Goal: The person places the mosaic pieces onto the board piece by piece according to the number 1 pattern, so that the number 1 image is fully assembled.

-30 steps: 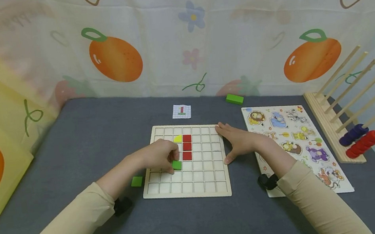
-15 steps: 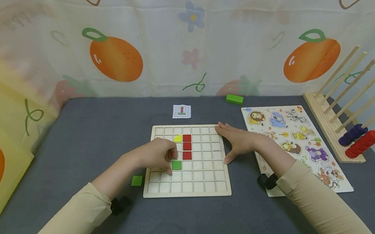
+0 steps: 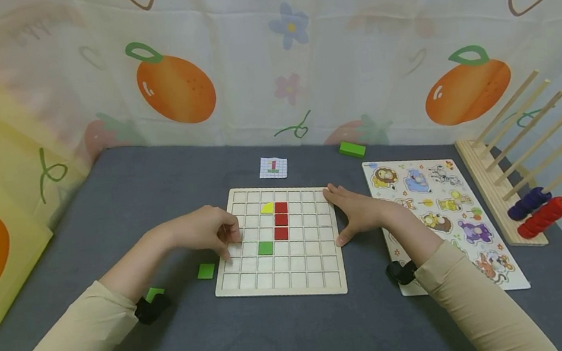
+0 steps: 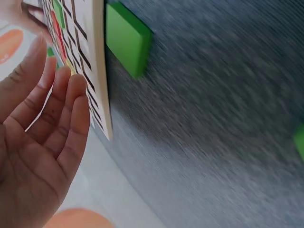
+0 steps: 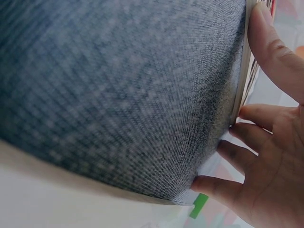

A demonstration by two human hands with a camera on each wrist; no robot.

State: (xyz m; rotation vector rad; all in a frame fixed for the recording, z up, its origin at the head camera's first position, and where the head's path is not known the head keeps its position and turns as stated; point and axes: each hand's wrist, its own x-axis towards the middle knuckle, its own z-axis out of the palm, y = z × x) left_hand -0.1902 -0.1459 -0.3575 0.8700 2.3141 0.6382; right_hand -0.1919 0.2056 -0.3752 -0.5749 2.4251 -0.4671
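A wooden grid board (image 3: 304, 265) lies on the dark table. Three red squares (image 3: 281, 219) stand in one column on it. A yellow piece (image 3: 267, 208) sits left of the top red one, and a green square (image 3: 265, 248) lies lower left of the column. My left hand (image 3: 208, 231) hovers at the board's left side, its fingers loosely bent; the left wrist view shows nothing held in the hand (image 4: 42, 137). With spread fingers, my right hand (image 3: 355, 213) rests against the board's right edge. Loose green squares lie left of the board, one nearer (image 3: 206, 271), another (image 3: 154, 293) partly behind the wrist camera.
Behind the board lies a small pattern card (image 3: 273, 167). A green block (image 3: 352, 149) is at the table's back. An animal puzzle board (image 3: 427, 203) lies under my right forearm, with a peg stand (image 3: 504, 192) holding blue and red beads further right.
My left hand has let go of the green square, leaving it on the grid, and has moved left toward the board's edge. My right hand stays where it was.
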